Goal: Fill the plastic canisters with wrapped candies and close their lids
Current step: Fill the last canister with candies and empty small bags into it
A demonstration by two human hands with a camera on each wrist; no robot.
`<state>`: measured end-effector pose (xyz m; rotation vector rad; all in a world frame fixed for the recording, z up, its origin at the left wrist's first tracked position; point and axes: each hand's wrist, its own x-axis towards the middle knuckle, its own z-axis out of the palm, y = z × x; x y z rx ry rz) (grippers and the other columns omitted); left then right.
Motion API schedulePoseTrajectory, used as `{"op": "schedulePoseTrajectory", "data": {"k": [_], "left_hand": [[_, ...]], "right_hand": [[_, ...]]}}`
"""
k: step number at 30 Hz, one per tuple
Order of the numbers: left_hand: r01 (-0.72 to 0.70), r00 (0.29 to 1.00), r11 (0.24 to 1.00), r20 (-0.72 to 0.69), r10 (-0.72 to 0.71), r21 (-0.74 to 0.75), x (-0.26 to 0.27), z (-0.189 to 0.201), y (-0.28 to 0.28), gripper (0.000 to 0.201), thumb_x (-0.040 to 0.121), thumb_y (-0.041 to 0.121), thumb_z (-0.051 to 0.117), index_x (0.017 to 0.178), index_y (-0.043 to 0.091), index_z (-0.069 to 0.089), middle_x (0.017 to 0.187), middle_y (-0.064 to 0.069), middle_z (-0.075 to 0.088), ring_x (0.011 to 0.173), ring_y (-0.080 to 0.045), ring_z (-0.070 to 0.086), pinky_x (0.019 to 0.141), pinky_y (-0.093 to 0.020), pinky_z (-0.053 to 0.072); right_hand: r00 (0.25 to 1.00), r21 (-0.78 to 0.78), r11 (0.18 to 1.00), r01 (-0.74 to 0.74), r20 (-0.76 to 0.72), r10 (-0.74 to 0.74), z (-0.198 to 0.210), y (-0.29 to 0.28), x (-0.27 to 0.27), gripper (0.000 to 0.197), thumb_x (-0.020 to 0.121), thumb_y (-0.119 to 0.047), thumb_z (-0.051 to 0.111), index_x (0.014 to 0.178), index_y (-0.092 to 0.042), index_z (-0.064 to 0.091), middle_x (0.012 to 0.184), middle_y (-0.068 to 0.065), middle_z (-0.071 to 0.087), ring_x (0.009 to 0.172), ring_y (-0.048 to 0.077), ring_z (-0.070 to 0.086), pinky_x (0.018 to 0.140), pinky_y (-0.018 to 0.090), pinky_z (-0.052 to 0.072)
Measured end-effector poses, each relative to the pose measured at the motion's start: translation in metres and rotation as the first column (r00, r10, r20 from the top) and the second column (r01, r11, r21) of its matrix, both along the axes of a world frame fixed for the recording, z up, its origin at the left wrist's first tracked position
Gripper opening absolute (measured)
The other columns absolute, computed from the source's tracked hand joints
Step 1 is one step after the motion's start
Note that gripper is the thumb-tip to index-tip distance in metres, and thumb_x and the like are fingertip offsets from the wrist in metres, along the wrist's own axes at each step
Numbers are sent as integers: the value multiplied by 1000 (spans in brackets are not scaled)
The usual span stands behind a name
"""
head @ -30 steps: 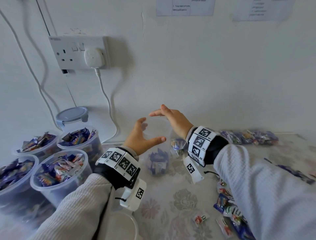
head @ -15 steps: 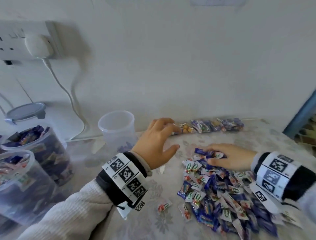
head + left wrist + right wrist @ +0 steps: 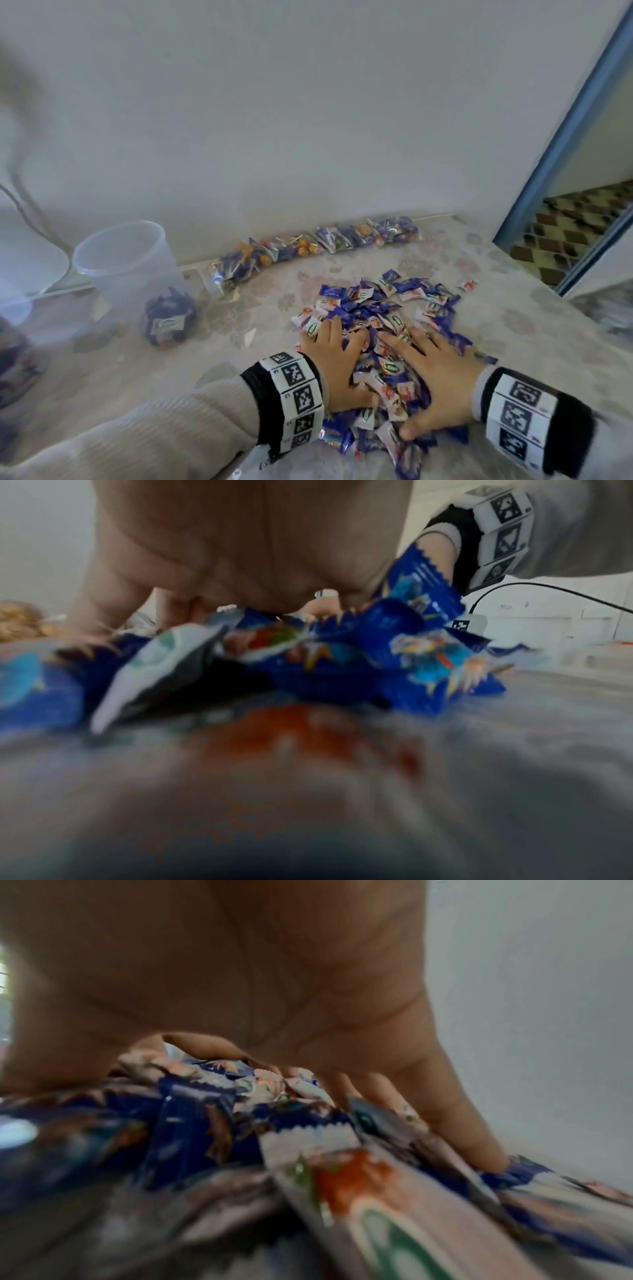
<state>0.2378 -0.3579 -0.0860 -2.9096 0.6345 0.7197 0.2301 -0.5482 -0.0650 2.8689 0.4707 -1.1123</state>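
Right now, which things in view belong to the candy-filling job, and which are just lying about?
Job: candy pile, under left hand and right hand; open canister, few candies inside.

Lying about: bagged sweets along the wall; white cable.

This looks like a room in a home. A desk under a pale floral-patterned cloth (image 3: 219, 329) stands against a plain white painted wall (image 3: 308, 120). At far right, a blue-painted door frame (image 3: 561, 130) opens onto a floor of brown and cream patterned tiles (image 3: 575, 233), perhaps a hallway.
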Motion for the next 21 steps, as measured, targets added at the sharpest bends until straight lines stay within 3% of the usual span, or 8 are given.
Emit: {"op": "schedulePoseTrajectory", "data": {"k": [4,8,11,13,15,18,21], "left_hand": [[1,998,999,70,-4,43,3,2,-4,82,88,64,37,148,26,-5,156,-12,-4,143,-29,0,111,-53,14],[-14,990,1000,142,12,10,8,2,-4,71,93,52,38,147,23,4,150,-13,12,136,-29,17,102,-44,30],[-81,990,995,108,86,-49,16,-3,-3,63,96,36,43,146,22,8,146,-18,16,129,-34,30,98,-42,38],[-168,985,983,29,171,-74,24,-1,-2,60,98,25,43,146,21,7,145,-22,18,117,-38,48,90,-42,45],[-219,975,969,22,223,-114,33,1,2,56,99,25,41,145,19,10,140,-24,27,106,-38,56,83,-42,48],[-202,976,957,35,214,-208,44,4,11,37,99,18,36,134,9,26,126,-21,45,105,-35,55,84,-40,46],[-211,967,945,88,239,-248,51,10,22,29,100,13,33,127,2,36,120,-19,53,106,-33,54,85,-35,42]], "right_hand": [[994,4,1000,-24,111,23,-5,1,4,115,65,-75,62,139,-51,-22,156,0,-18,144,33,-12,112,60,18],[978,33,998,-51,205,44,-10,-4,22,99,75,-69,57,146,-42,-7,149,6,12,137,31,17,106,47,33],[971,71,996,-45,237,27,-14,-5,38,86,82,-64,53,146,-42,1,140,7,23,130,31,29,101,43,38],[977,108,994,-22,213,-1,-14,-4,47,76,85,-60,52,144,-41,9,136,6,27,125,30,37,98,43,41],[987,158,987,6,159,-32,-10,-3,57,64,89,-53,52,141,-40,18,132,7,31,117,29,45,95,42,44],[985,259,965,35,153,-77,-5,-1,68,43,93,-46,51,131,-34,35,120,8,45,105,28,52,90,39,45],[971,375,925,62,192,-143,-7,-2,73,15,94,-38,52,107,-32,48,102,11,59,93,31,58,83,39,47]]}}
